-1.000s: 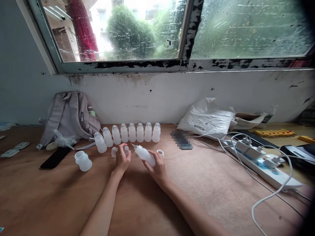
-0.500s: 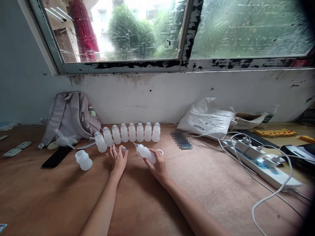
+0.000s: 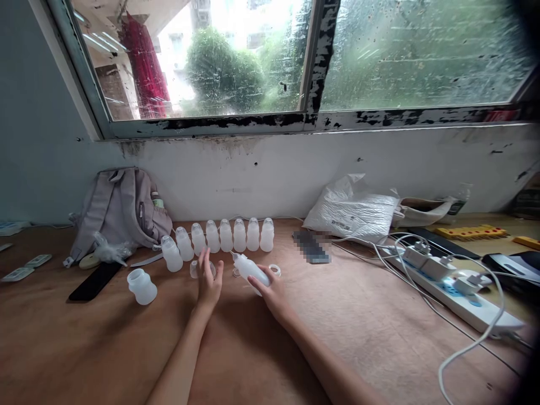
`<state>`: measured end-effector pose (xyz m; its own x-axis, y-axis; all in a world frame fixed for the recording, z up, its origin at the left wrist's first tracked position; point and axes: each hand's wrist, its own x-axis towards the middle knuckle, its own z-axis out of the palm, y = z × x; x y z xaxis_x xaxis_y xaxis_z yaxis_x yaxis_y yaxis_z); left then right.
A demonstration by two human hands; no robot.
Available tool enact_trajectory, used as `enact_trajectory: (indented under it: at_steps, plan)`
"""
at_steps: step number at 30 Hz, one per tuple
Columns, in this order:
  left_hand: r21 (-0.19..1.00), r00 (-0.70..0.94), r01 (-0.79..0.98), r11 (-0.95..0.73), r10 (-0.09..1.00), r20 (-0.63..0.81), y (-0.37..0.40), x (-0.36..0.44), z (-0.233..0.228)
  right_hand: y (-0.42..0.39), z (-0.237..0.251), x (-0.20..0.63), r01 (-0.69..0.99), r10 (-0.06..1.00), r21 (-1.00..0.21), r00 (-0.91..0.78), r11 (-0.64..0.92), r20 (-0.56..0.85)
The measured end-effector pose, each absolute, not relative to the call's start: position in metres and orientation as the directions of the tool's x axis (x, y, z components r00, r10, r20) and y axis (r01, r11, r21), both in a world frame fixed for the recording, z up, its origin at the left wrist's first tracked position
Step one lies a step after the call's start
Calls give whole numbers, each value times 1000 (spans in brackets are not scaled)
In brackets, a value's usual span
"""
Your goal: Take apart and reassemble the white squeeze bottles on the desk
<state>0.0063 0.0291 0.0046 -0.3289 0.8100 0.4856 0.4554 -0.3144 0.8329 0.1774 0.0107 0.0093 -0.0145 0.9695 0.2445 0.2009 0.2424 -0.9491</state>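
My right hand (image 3: pixel 272 289) is wrapped round a frosted white baby bottle (image 3: pixel 251 271), tilted so its narrow top points up and left. To the left, my left hand (image 3: pixel 208 284) hovers with its fingers stretched and holds nothing. Small clear caps (image 3: pixel 194 269) lie behind and beside its fingers, partly hidden. A white ring (image 3: pixel 275 270) rests just beyond my right hand, and another ring (image 3: pixel 236 273) shows beside the held bottle. Several capped frosted bottles (image 3: pixel 239 236) stand in a row behind both hands. One uncapped frosted bottle (image 3: pixel 142 287) stands at the left.
A grey backpack (image 3: pixel 122 208) leans on the wall at the left, with a black phone (image 3: pixel 95 281) before it. On the right are a silvery plastic bag (image 3: pixel 354 211), a blurred dark item (image 3: pixel 312 247) and a white power strip (image 3: pixel 455 289) with loose cables.
My left hand has lifted off the clear caps, with its fingers straightened. My right hand still holds the bottle in nearly the same place. The view has tilted up slightly.
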Motion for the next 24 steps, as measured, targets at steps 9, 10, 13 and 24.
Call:
enact_trajectory:
  at_steps: [9, 10, 13, 24]
  plan:
    - [777, 120, -614, 138, 989, -80, 9, 37, 9, -13, 21, 164, -131, 604, -870, -767, -476, -215]
    - [776, 94, -618, 130, 991, -91, 10, 37, 8, -14, 23, 163, -120, 614, -872, -755, -475, -231]
    - [806, 2, -590, 50, 998, -60, 9, 40, 10, -16, 29, 163, -69, 684, -906, -681, -417, -263]
    - [882, -337, -463, -82, 937, -89, 5, 53, 9, -17, 12, 159, 593, 903, -681, -289, 429, 318]
